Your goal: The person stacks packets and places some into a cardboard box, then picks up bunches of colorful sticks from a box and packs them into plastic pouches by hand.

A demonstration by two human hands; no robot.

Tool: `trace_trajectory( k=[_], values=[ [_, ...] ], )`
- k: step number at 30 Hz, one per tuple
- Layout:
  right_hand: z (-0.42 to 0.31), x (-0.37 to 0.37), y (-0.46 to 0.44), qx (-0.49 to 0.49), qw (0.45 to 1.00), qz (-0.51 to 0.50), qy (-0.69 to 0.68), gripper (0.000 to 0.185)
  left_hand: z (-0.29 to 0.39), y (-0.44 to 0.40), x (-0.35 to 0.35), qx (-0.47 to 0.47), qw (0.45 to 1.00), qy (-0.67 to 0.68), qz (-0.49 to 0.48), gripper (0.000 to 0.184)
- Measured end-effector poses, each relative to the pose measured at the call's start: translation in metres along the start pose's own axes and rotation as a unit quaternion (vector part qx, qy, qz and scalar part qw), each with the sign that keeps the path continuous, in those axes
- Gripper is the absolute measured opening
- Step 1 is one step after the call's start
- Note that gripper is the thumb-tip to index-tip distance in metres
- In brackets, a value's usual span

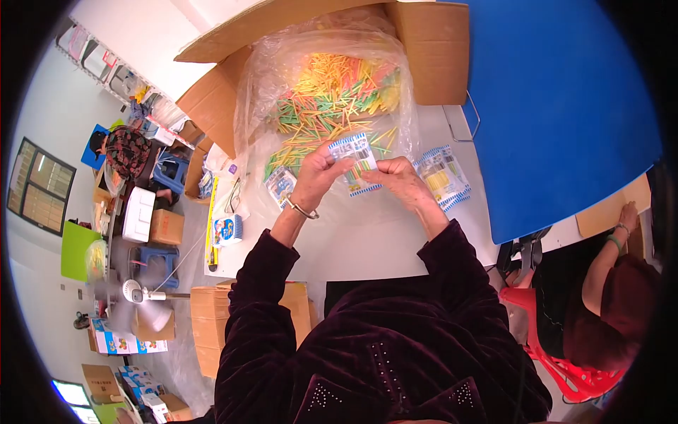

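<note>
Above the white table point(353, 247), my left hand point(316, 174) and my right hand point(404, 179) pinch a small blue-and-white packet point(354, 161) between them, left hand at its left edge, right hand at its lower right. Thin coloured sticks show through its clear part. Just beyond it, a clear plastic bag point(254, 92) in an open cardboard box point(441, 56) holds many yellow, green and pink sticks point(332, 92). One packet point(281, 184) lies beside my left wrist. More packets point(443, 177) with yellow sticks lie right of my right hand.
At the table's left are a yellow-edged ruler point(212, 240), glasses point(234, 196) and a small blue-and-white pack point(227, 230). A blue board point(558, 120) stands at the right. Another person's arm point(609, 265) is at the lower right; a person point(127, 152) sits far left, near a fan point(134, 291).
</note>
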State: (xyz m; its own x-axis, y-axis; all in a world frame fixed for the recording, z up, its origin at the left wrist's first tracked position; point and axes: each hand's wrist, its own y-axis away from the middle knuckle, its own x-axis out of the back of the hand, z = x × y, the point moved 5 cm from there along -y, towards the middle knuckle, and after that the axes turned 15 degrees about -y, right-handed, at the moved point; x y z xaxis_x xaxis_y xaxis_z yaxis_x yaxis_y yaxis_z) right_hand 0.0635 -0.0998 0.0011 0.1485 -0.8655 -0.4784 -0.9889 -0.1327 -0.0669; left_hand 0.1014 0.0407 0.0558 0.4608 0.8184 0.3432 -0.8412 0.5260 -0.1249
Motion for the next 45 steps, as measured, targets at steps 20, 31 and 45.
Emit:
trace_trajectory(
  k=[20, 31, 45],
  values=[
    [-0.057, 0.050, 0.067, 0.080, 0.714, 0.211, 0.663, 0.056, -0.044, 0.028, 0.039, 0.011, 0.998, 0.023, 0.058, 0.024],
    [0.033, -0.045, 0.002, 0.187, 0.910, -0.036, 0.368, 0.027, -0.126, 0.041, 0.156, 0.011, 0.851, -0.503, 0.155, 0.032],
    [0.029, -0.036, -0.011, 0.207, 0.938, 0.040, 0.274, 0.031, -0.053, 0.036, 0.084, -0.124, 0.895, -0.326, 0.276, 0.017]
  ],
)
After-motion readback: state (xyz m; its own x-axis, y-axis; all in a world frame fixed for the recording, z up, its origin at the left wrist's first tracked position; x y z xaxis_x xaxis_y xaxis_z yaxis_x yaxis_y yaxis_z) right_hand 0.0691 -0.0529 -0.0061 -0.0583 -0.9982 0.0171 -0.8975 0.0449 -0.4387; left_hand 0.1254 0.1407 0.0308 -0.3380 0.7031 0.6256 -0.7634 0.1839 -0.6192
